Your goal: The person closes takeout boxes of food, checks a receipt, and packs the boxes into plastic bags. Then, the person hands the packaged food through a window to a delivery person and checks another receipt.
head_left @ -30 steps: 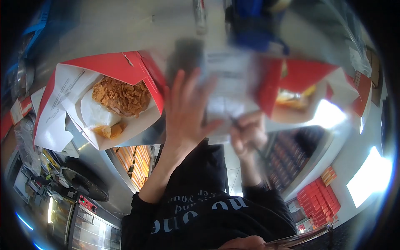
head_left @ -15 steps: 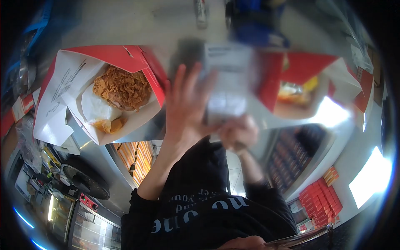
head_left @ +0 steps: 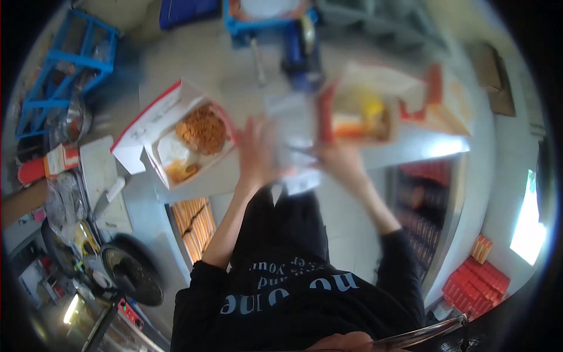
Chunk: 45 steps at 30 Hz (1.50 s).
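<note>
A long white paper slip [head_left: 291, 126], blurred, lies between two open food boxes on the counter, its lower end past the near edge. My left hand [head_left: 256, 151] is at the slip's left side, fingers stretched out and smeared by motion. On its right side is my right hand [head_left: 343, 161], fingers closed around a thin dark thing too blurred to name. Left of my hands, a red and white box [head_left: 151, 120] holds a piece of fried chicken [head_left: 203, 129] and a white wrapped item [head_left: 174, 151]. A second box [head_left: 326, 114] on the right has blurred yellow and orange contents.
Blue racks [head_left: 67, 76] stand at the far left. Behind the slip is a dark blue device [head_left: 302, 64]. A knife [head_left: 111, 192] lies on a white board [head_left: 105, 170] at the left. Stacked red boxes [head_left: 476, 287] sit at the lower right.
The view has pulled back, so the boxes look smaller and more of the counter shows. The slip now reaches lower, past the counter edge. My right hand has moved up beside the right-hand box.
</note>
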### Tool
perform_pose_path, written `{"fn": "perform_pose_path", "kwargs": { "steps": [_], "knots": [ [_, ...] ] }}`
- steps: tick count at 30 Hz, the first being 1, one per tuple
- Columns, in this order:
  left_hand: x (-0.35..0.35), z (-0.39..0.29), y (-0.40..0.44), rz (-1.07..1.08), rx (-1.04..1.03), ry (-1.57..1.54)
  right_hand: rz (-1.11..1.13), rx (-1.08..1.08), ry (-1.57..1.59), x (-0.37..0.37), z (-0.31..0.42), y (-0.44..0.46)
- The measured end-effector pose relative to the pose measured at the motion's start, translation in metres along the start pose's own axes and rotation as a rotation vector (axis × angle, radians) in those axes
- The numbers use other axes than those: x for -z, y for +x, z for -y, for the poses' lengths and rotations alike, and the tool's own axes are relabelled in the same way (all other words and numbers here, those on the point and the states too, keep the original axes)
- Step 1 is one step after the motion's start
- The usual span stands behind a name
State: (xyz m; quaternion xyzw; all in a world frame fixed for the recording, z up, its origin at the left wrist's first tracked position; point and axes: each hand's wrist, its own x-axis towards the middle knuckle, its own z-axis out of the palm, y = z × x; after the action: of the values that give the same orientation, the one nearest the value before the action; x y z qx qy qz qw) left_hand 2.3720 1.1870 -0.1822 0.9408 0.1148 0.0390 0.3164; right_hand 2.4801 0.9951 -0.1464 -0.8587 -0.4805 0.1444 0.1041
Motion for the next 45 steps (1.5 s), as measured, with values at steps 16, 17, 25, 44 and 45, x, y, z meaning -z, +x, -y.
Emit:
{"fn": "perform_pose_path", "kwargs": {
  "steps": [16,17,25,44,45],
  "knots": [
    [0.032,-0.159,0.077,-0.399,-0.195,0.227,-0.607,-0.585,1.052,0.043,-0.167,-0.045],
    [0.043,-0.176,0.112,-0.354,-0.227,0.371,-0.489,-0.648,1.113,0.058,-0.172,-0.046],
    [-0.017,-0.221,0.195,0.426,-0.427,0.178,-0.286,-0.628,1.266,0.06,-0.207,-0.044],
    [-0.045,-0.188,0.13,-0.12,-0.174,-0.048,-0.636,-0.402,0.303,0.06,-0.104,-0.019],
    [-0.009,-0.185,0.1,-0.07,-0.032,-0.191,-0.444,-0.527,0.135,0.068,-0.093,-0.016]
  ]
}}
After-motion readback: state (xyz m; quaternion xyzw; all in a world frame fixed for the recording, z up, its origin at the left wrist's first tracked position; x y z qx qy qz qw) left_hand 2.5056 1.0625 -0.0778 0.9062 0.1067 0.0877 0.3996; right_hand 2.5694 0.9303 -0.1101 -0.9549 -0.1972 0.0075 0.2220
